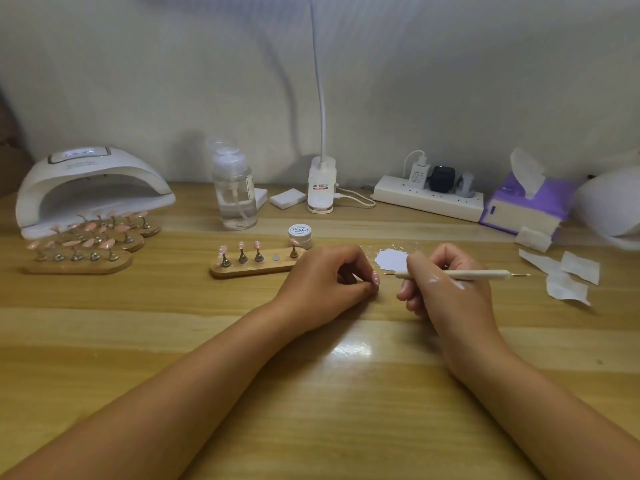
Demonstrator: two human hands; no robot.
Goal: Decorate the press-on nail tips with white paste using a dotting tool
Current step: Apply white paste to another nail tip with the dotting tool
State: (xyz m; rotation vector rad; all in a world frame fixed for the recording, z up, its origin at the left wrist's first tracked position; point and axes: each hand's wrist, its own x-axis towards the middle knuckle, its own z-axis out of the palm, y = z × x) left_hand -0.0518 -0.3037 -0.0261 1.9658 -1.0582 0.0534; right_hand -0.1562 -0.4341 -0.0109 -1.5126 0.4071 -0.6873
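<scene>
The wooden surface (311, 393) carries the whole workstation. A white nail-curing lamp (93, 188) stands at its far left, with three wooden stands of pink tips (79, 261) just in front of it.

The left hand (325, 278) rests on the surface at centre, fingers curled, pinching a single pink press-on nail tip (375, 278) at the fingertips. The right hand (446, 282) rests just beside it, fingers curled round the dotting tool (485, 274). White smears show on the back of this hand.

A fourth wooden stand (252, 266) lies behind the left hand. It bears three pink tips on the left and one vacant magnet. A fifth holder at its right end is partly hidden.

A small labelled jar (300, 233) sits behind that stand. A patch of white paste (393, 259) lies between the two hands, slightly farther back.

The tool lies roughly level, its near point aimed at the held tip, close but apart. The tip appears to carry a few white dots.

Assessment: dotting of the held tip is in hand. The next move calls for a loaded point, a steady pinch, and a light touch onto bare pink.
</scene>
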